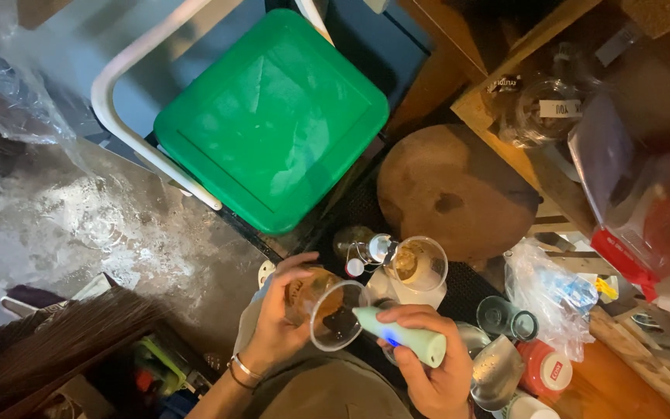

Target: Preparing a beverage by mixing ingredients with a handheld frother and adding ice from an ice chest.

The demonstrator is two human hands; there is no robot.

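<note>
Left hand [279,316] clenched round clear glass [327,310], tilted; right hand [428,365] grasping mint-green frother [401,336], tip inside glass; second glass [416,264] just beyond.

- Clear, glossy drinking glass [333,310], amber liquid inside.
- Matt pale-green plastic handheld frother [403,336].
- Smooth, shiny green plastic lid [273,116], far.
- Round wooden board [451,190], worn and matt.
- Crinkled clear plastic bag [552,295], right.
- Rough, mottled grey floor [118,225], left.
</note>
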